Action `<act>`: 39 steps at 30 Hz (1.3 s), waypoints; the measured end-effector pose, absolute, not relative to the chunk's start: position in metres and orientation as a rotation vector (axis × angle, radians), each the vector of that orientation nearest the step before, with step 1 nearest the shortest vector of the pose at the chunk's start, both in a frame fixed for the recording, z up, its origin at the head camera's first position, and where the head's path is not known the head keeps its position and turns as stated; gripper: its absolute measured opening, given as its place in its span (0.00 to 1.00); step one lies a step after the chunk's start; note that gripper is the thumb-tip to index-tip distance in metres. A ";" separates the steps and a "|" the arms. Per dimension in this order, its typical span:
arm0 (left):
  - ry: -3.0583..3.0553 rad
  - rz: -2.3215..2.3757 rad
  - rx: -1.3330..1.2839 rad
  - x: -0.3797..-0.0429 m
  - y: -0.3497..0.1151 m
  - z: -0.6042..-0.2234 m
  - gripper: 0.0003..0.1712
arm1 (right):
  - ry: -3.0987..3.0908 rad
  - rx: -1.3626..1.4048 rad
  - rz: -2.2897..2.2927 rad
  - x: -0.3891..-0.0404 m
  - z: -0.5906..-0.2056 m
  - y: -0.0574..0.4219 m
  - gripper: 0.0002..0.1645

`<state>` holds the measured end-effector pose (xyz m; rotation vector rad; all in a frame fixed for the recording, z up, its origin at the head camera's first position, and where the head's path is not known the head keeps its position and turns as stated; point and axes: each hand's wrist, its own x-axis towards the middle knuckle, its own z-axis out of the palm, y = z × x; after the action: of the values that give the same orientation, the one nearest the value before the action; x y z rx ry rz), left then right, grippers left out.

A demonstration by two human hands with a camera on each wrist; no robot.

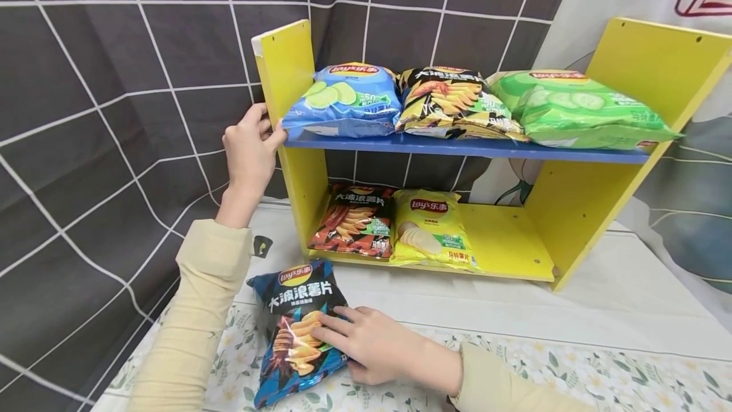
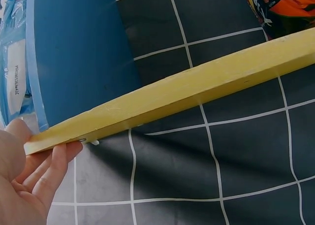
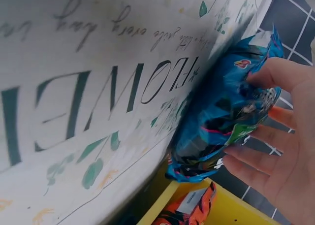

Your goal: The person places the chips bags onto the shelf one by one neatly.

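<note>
My left hand (image 1: 250,151) grips the front edge of the yellow shelf's left side panel (image 2: 162,99), thumb on one face and fingers on the other. A blue potato chip bag (image 1: 349,99) sits right beside that thumb on the upper shelf. In front of the rack, a black-and-blue potato chip bag (image 1: 300,336) is on the flowered tablecloth, face up and slightly tilted. My right hand (image 1: 380,342) holds this bag by its right side, fingers over its printed front and thumb at its edge. The right wrist view shows the same bag (image 3: 216,116) puffed up under the fingers.
The blue upper board (image 1: 469,149) also carries a black-and-gold bag (image 1: 452,100) and a green bag (image 1: 583,107). Below, a red-and-black bag (image 1: 356,221) and a yellow bag (image 1: 430,231) lean on the yellow bottom board (image 1: 503,240). A dark gridded curtain (image 1: 86,113) hangs close at left.
</note>
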<state>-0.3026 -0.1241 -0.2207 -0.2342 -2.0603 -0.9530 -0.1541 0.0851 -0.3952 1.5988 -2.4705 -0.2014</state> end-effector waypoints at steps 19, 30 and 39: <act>-2.061 -0.978 -0.237 -0.301 -0.126 -0.221 0.17 | -2.221 1.505 -0.227 -0.154 -0.418 0.079 0.40; -2.071 -0.974 -0.229 -0.301 -0.124 -0.222 0.18 | -2.140 1.475 -0.172 -0.150 -0.409 0.080 0.30; -2.072 -0.967 -0.234 -0.303 -0.124 -0.222 0.18 | -2.026 1.383 -0.054 -0.145 -0.406 0.088 0.25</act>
<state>-0.3026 -0.1244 -0.2218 -0.2337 -2.0719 -0.9669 -0.1455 0.0875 -0.4064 1.3825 -2.0256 -0.0537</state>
